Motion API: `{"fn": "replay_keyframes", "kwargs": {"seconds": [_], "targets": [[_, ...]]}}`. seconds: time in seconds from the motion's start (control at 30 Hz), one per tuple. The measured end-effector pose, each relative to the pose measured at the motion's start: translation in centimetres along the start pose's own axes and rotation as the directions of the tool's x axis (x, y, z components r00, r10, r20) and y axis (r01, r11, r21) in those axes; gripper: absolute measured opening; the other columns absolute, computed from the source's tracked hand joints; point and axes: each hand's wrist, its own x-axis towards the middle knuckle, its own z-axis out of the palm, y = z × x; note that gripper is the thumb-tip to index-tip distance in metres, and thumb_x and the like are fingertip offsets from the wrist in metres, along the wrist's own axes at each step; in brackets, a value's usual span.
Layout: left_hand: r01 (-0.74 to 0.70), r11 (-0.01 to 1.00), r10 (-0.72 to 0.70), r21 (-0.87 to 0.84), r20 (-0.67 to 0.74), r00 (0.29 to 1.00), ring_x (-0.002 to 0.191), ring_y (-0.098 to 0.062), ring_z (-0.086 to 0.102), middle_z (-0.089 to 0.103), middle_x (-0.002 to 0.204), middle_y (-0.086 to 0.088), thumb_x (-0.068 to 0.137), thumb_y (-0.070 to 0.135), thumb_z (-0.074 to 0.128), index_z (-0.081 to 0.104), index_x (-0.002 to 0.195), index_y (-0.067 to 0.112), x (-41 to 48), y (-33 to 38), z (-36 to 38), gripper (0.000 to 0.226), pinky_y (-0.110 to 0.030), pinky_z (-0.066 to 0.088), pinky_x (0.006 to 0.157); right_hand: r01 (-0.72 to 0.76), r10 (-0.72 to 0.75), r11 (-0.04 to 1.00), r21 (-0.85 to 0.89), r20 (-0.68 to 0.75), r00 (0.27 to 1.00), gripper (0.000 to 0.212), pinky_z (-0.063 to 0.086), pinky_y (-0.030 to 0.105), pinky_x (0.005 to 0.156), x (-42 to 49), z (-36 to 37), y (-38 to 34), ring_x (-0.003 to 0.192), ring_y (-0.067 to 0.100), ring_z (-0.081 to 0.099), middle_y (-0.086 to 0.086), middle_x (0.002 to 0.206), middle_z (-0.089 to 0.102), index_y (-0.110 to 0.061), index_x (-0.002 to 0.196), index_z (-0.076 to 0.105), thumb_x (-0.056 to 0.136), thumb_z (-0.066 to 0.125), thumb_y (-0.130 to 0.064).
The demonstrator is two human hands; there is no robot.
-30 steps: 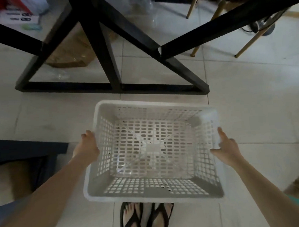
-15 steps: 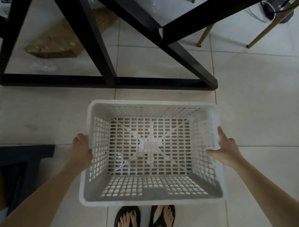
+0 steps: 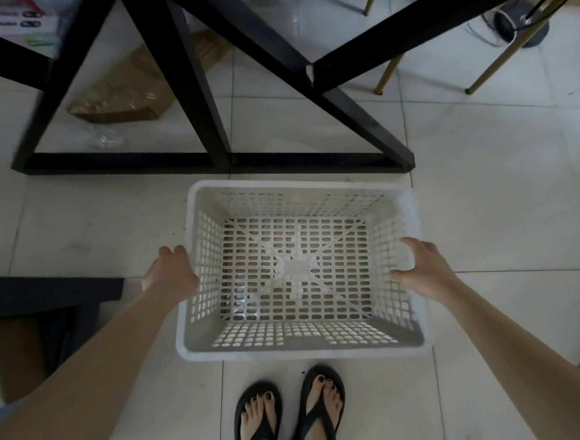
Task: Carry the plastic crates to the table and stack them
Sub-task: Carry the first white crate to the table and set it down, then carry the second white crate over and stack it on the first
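Where the fingers of the left hand meet the white perforated plastic crate, they are curled over its rim at the 9 o'clock side, tips hidden beneath the lip. The right hand clamps the 3 o'clock wall, with its thumb laid inside against the lattice and its fingers wrapped outside over the rim. Both forearms reach in from the lower corners. The crate sits upright and open-topped between the two hands, with nothing in it; whether its base touches the pale tiled floor cannot be told. At 6 o'clock from the crate, close by, stand two feet in black flip-flops. At 12 o'clock, just beyond the far rim, lies the base bar of a black angular table frame. A flattened brown cardboard piece lies under that frame at 11 o'clock, with crumpled clear plastic beside it. Slim gold chair legs stand at 1 o'clock. A dark low furniture edge sits at 9 o'clock, apart from the left hand.
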Motion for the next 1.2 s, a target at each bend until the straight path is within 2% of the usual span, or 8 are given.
{"fn": "replay_keyframes", "kwargs": {"seconds": [0.3,0.43,0.53,0.6,0.77,0.9,1.03,1.2], "targets": [[-0.134,0.985,0.129,0.111,0.053,0.99,0.121,-0.023,0.051,0.053,0.131,-0.004,0.094,0.028,0.045,0.049,0.134,0.017,-10.3,-2.8,-7.1,0.041,-0.038,0.047,0.1,0.295,-0.292,0.953,-0.061,0.063,0.954,0.06,0.042,0.035,0.105,-11.8,-2.5,-9.6,0.126,0.022,0.046,0.005,0.143,0.039,-0.024,0.138,0.043,0.084,0.066,-0.029],[-0.154,0.984,0.152,0.086,0.029,0.988,0.125,-0.024,0.05,0.051,0.138,-0.005,0.095,0.03,0.043,0.046,0.136,0.019,-17.2,-5.6,-9.3,0.043,-0.038,0.045,0.102,0.419,-0.413,0.897,-0.143,0.072,0.908,0.056,0.045,0.026,0.09,-17.9,-2.8,-12.5,0.123,0.019,0.049,0.003,0.144,0.041,-0.027,0.138,0.045,0.086,0.063,-0.029],[-0.138,0.99,0.139,0.02,-0.069,0.988,0.125,-0.027,0.051,0.052,0.138,-0.008,0.097,0.029,0.043,0.046,0.136,0.017,-24.9,-8.4,-10.4,0.041,-0.036,0.044,0.102,0.5,-0.487,0.83,-0.246,0.118,0.866,0.058,0.037,0.034,0.109,-24.0,-3.0,-14.3,0.133,0.023,0.042,0.005,0.148,0.039,-0.025,0.141,0.042,0.087,0.061,-0.03],[-0.108,0.994,0.105,-0.03,-0.111,0.988,0.121,-0.029,0.054,0.055,0.134,-0.009,0.097,0.027,0.042,0.05,0.132,0.015,-30.8,-10.6,-10.8,0.038,-0.039,0.045,0.101,0.549,-0.521,0.791,-0.269,0.174,0.836,0.061,0.035,0.032,0.109,-29.0,-3.0,-15.6,0.135,0.024,0.04,0.007,0.15,0.036,-0.022,0.144,0.038,0.088,0.061,-0.028],[-0.027,0.998,0.02,-0.062,-0.109,0.994,0.117,-0.03,0.055,0.058,0.128,-0.009,0.096,0.025,0.043,0.056,0.125,0.012,-46.0,-17.5,-11.7,0.035,-0.041,0.048,0.097,0.693,-0.632,0.623,-0.363,0.287,0.719,0.054,0.043,0.036,0.102,-42.9,-1.6,-19.1,0.125,0.027,0.049,0.009,0.142,0.045,-0.02,0.14,0.042,0.088,0.058,-0.023],[0.047,0.992,-0.068,-0.12,-0.178,0.982,0.121,-0.03,0.054,0.058,0.131,-0.009,0.094,0.023,0.043,0.058,0.126,0.012,-58.0,-24.3,-12.4,0.037,-0.044,0.048,0.098,0.777,-0.671,0.456,-0.434,0.406,0.621,0.062,0.046,0.036,0.097,-55.4,0.4,-22.7,0.126,0.028,0.048,0.008,0.148,0.035,-0.024,0.146,0.031,0.089,0.056,-0.022],[0.152,0.967,-0.192,-0.204,-0.192,0.962,0.118,-0.03,0.057,0.061,0.128,-0.009,0.094,0.023,0.045,0.06,0.125,0.01,-68.4,-32.4,-12.5,0.037,-0.046,0.049,0.098,0.846,-0.676,0.259,-0.466,0.538,0.503,0.056,0.052,0.039,0.09,-68.0,4.1,-26.5,0.113,0.029,0.056,0.011,0.137,0.045,-0.019,0.137,0.042,0.085,0.063,-0.027],[0.292,0.913,-0.361,-0.287,-0.23,0.904,0.112,-0.032,0.061,0.065,0.122,-0.012,0.094,0.024,0.046,0.062,0.122,0.006,-79.5,-43.4,-9.5,0.036,-0.044,0.051,0.096,0.871,-0.62,0.065,-0.486,0.665,0.417,0.055,0.046,0.036,0.091,-81.5,11.2,-29.8,0.119,0.027,0.052,0.008,0.138,0.047,-0.018,0.138,0.04,0.088,0.061,-0.029]]}}
